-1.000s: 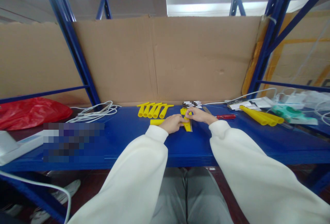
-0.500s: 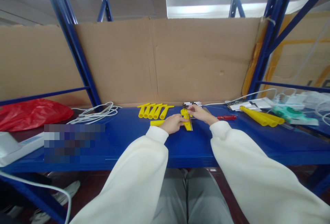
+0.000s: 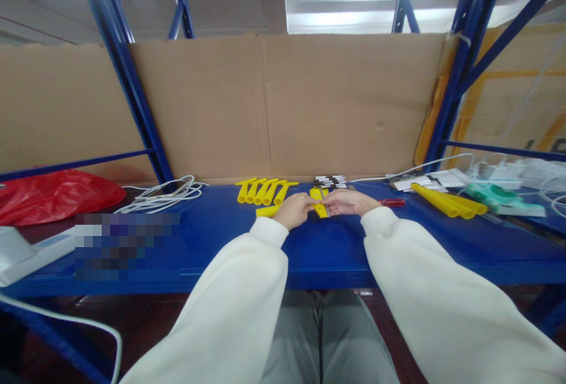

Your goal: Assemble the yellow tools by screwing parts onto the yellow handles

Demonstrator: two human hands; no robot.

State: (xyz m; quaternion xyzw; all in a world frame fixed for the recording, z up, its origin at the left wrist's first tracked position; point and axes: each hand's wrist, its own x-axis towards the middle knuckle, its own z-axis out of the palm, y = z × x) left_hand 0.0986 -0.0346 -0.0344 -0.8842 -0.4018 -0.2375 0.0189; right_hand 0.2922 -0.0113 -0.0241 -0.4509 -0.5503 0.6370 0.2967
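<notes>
The left hand (image 3: 294, 211) gripped the scraper (image 3: 321, 209) toward the desk's (image 3: 225, 239) back edge; the right hand (image 3: 348, 202) touched it, its grip unclear. A row of yellow handles (image 3: 267, 193) lay left, along that edge.

Blue bench (image 3: 212, 242) w/ yel. T-handles (image 3: 280, 193), red tool (image 3: 393, 202), wht. cable (image 3: 188, 188) on top.

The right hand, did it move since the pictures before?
Yes, a little. Judged against the cardboard wall, the right hand has moved farther from it, toward the front edge of the blue table.
</notes>
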